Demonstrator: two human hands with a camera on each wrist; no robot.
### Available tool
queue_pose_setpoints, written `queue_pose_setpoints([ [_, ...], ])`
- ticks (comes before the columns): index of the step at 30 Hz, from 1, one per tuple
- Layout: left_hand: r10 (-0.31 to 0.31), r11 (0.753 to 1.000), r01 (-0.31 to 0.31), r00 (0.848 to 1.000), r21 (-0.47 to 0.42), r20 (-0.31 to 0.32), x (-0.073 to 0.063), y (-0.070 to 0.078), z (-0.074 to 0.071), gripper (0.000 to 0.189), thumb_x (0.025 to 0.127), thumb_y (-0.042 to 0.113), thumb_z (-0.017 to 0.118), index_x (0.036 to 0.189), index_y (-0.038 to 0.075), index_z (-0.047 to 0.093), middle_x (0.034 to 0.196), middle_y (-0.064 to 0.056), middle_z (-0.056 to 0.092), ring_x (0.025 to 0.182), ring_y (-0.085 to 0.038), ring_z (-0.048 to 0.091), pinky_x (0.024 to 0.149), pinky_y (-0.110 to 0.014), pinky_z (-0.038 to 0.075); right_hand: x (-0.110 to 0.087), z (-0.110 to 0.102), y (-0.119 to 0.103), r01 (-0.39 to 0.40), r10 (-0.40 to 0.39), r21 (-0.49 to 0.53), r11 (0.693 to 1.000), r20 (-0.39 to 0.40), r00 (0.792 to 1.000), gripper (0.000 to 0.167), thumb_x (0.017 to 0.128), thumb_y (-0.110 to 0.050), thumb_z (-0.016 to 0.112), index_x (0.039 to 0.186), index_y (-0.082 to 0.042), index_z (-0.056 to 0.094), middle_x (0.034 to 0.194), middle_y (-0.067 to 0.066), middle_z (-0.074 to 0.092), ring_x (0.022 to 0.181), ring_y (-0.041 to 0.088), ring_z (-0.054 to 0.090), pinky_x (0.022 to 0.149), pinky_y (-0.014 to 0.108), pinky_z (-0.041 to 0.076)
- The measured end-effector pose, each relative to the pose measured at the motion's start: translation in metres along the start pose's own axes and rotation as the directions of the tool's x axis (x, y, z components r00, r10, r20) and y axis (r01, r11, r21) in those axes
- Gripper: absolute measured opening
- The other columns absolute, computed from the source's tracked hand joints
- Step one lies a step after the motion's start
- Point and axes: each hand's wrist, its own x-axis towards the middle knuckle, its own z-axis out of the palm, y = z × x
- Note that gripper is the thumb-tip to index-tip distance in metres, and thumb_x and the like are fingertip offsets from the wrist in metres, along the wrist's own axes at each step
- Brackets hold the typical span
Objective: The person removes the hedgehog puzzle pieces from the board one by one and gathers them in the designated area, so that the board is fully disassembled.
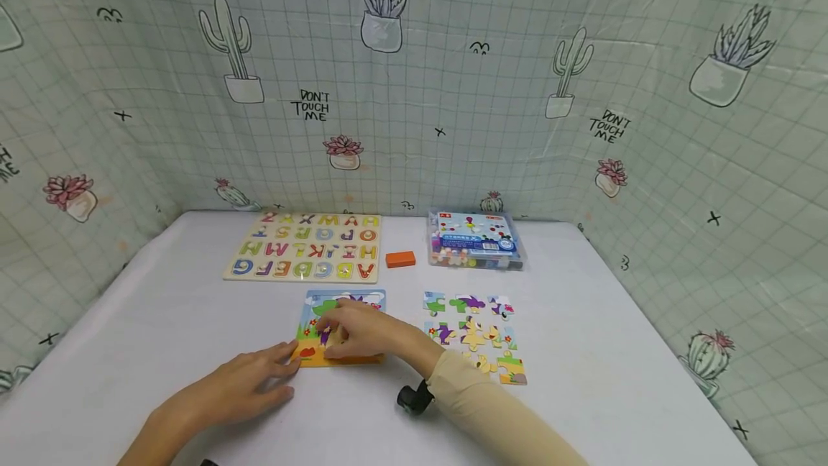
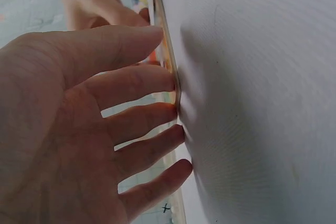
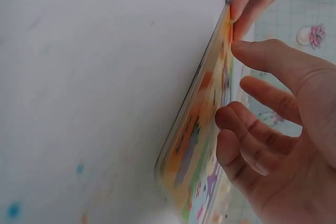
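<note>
A colourful picture puzzle board (image 1: 313,361) lies flat on the white table. My left hand (image 1: 249,382) rests at its near left corner, fingers extended and fingertips touching the edge. Over the middle of the board is my right hand (image 1: 362,328), which hides part of the picture. In the right wrist view, the right thumb and fingers are spread apart and bent a little, with fingertips at the board's surface; no piece shows between them. Loose puzzle pieces (image 1: 474,338) lie in rows to the right, the lowest partly behind the right sleeve.
Farther back on the left lies a wooden alphabet board (image 1: 310,243). An orange block (image 1: 400,259) sits beside it. A clear plastic box (image 1: 475,239) of small coloured parts stands at the back right. Patterned cloth (image 1: 414,106) walls the table's back and sides.
</note>
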Motion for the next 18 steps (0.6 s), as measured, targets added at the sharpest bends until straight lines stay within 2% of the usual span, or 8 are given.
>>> queue_pose_setpoints([
  [5,-0.003,1.000,0.003,1.000,0.003,-0.004,-0.001,0.001,0.000,0.049,0.088,0.037,0.070,0.126,0.005,0.067,0.151,-0.018,0.045,0.139,-0.043,0.041,0.106,-0.068,0.036,0.008,0.003,-0.009,0.003,-0.003,-0.001,1.000,-0.008,1.000,0.041,0.089,-0.033,0.072,0.127,-0.020,0.065,0.110,-0.006,0.059,0.089,0.003,0.047,0.073,0.011,0.043],
  [11,-0.010,1.000,0.010,1.000,-0.005,0.011,0.000,0.000,-0.001,0.052,0.087,0.038,0.071,0.126,0.004,0.066,0.152,-0.019,0.044,0.140,-0.044,0.039,0.106,-0.070,0.034,0.013,0.004,-0.016,-0.023,0.022,-0.015,1.000,-0.019,1.000,0.041,0.087,-0.034,0.075,0.125,-0.021,0.066,0.110,-0.003,0.057,0.087,0.003,0.048,0.072,0.009,0.043],
  [18,-0.014,1.000,0.014,1.000,-0.018,0.018,0.001,0.000,-0.001,0.053,0.087,0.038,0.071,0.126,0.002,0.065,0.152,-0.021,0.043,0.140,-0.046,0.038,0.106,-0.070,0.033,0.014,0.006,-0.019,-0.030,0.030,-0.032,0.999,0.002,1.000,0.045,0.087,-0.035,0.075,0.127,-0.019,0.066,0.111,-0.004,0.059,0.088,0.001,0.048,0.073,0.009,0.043],
])
